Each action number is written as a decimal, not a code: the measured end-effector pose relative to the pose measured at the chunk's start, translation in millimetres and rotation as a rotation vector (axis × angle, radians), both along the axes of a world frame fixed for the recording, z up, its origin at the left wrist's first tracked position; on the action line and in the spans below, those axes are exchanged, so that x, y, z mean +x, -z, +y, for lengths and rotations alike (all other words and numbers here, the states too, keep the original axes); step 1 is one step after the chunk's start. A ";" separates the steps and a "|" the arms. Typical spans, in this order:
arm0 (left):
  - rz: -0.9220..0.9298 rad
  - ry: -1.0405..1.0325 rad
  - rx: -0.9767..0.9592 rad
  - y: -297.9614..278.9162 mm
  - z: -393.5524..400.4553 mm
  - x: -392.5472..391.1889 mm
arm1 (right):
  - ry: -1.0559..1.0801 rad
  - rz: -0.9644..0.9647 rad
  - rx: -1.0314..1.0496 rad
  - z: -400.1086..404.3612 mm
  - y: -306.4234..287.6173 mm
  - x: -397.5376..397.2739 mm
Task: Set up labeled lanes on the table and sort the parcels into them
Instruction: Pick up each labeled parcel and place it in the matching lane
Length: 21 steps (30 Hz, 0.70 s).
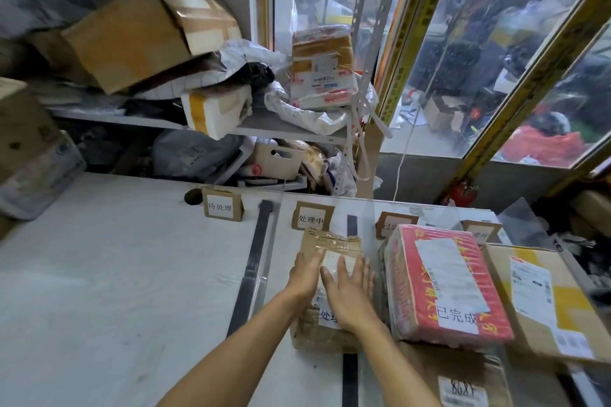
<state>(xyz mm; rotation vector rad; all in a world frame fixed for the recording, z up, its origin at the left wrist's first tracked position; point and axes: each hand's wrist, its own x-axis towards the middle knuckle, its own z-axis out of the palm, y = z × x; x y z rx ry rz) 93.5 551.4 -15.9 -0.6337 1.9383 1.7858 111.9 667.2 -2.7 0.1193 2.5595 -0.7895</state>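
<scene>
Red parcel [443,281] touching brown parcel [325,261], rt side; divider strip [253,261] left.

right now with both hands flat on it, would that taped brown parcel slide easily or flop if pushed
The brown parcel looks boxy and keeps its shape under the left hand and right hand, so it is probably stiff, not floppy. It lies flat and low on the table, so it is unlikely to tip. The glossy tape may feel slick under the hands.
</scene>
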 end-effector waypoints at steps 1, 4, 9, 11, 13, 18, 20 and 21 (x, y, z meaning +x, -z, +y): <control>0.024 0.033 -0.041 -7.0 -0.1 2.7 | -0.008 0.028 0.002 -1.5 -2.4 -1.2; 0.251 0.160 -0.187 -49.9 -11.7 16.3 | -0.041 0.155 -0.019 -18.9 -23.0 -11.5; 0.748 0.093 -0.612 -129.2 -109.0 50.2 | -0.121 0.450 -0.169 -111.6 -87.6 -11.5; 0.838 -0.007 -0.820 -151.4 -173.5 74.2 | -0.206 0.548 -0.188 -162.8 -116.8 6.0; 0.829 -0.118 -0.985 -168.8 -242.0 107.3 | -0.289 0.631 -0.192 -217.6 -138.3 28.8; 0.594 -0.337 -1.238 -179.6 -397.6 222.2 | -0.481 0.723 -0.190 -353.9 -162.5 115.1; 0.530 -0.397 -1.279 -179.8 -449.0 271.3 | -0.547 0.713 -0.185 -405.8 -165.4 153.9; 0.501 -0.426 -1.290 -179.4 -471.7 295.4 | -0.584 0.712 -0.176 -430.6 -165.4 172.6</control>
